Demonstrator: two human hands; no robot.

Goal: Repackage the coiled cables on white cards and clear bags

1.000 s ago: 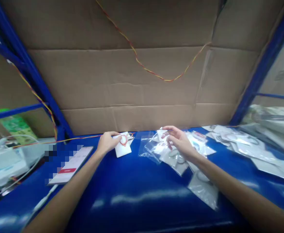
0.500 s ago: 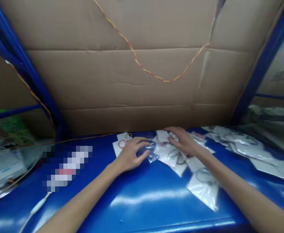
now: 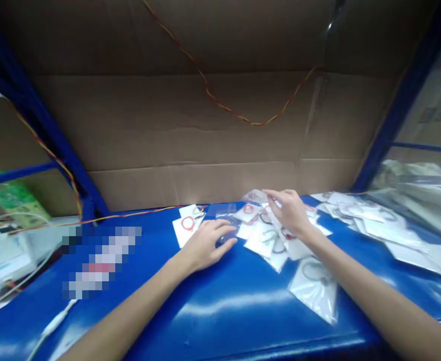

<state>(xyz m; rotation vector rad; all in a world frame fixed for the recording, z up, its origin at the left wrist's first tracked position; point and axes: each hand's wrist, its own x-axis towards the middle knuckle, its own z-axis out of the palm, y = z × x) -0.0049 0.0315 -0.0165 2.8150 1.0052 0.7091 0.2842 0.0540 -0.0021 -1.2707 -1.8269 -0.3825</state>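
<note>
Over the blue surface (image 3: 220, 321), my right fingers (image 3: 275, 195) pinch a clear bag (image 3: 254, 196) that might slip, being likely slick; left fingers (image 3: 222, 223) loosely spread.

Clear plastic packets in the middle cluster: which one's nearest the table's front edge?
The clear plastic packet showing a dark grey ring. It lies closest to the front edge of the glossy blue table; the cluster's other packets lie farther back.

Blue tbl (image 3: 205, 321), ring cards (image 3: 178, 233), clr pkts (image 3: 316, 296), cable (image 3: 54, 323)
</note>
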